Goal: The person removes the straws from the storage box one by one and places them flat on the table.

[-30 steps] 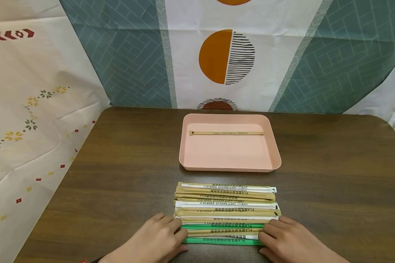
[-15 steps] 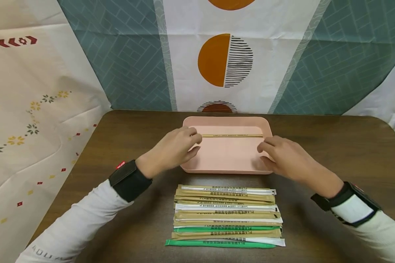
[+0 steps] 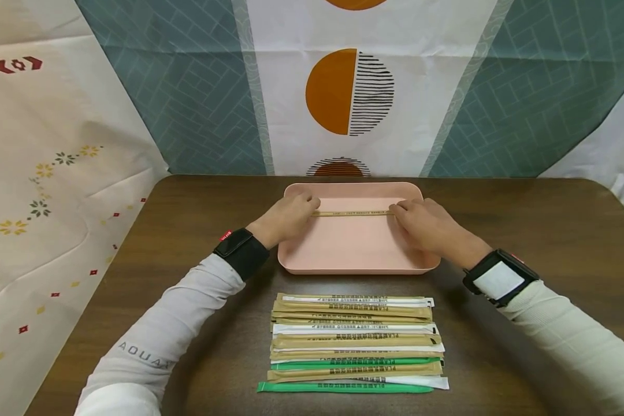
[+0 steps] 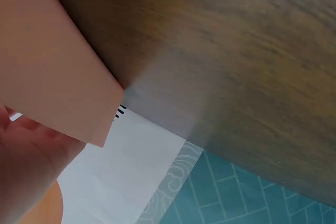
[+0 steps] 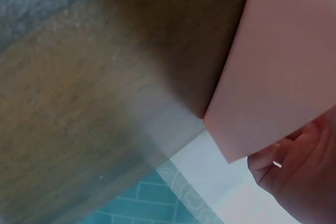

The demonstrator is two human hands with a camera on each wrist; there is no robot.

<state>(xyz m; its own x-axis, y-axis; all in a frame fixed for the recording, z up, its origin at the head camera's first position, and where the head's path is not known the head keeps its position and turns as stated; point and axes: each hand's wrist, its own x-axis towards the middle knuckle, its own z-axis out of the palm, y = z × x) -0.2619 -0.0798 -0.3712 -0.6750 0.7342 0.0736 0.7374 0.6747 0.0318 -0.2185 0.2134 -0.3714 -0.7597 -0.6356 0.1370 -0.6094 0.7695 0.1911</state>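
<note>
A thin straw in a tan paper wrapper (image 3: pixel 351 213) lies across the pink tray (image 3: pixel 359 260), toward its far side. My left hand (image 3: pixel 289 216) pinches the left end between curled fingers, and my right hand (image 3: pixel 425 224) does the same at the right end. Both ends are hidden under the fingers. In the left wrist view, my left hand (image 4: pixel 34 166) shows partly behind the tray's side wall (image 4: pixel 58 72). Likewise the right wrist view has my right hand (image 5: pixel 299 171) half hidden by the tray wall (image 5: pixel 273 72).
In front of the tray, a row of wrapped straws (image 3: pixel 356 340) in tan, white and green lies side by side on the dark wooden table (image 3: pixel 203 231). A patterned cloth (image 3: pixel 203 86) hangs behind the table's far edge, and a pale cloth (image 3: pixel 57 231) covers the left side.
Both hands have moved forward from the row of wrapped straws into the tray. Their fingers have come onto the ends of the tan wrapped straw there.
</note>
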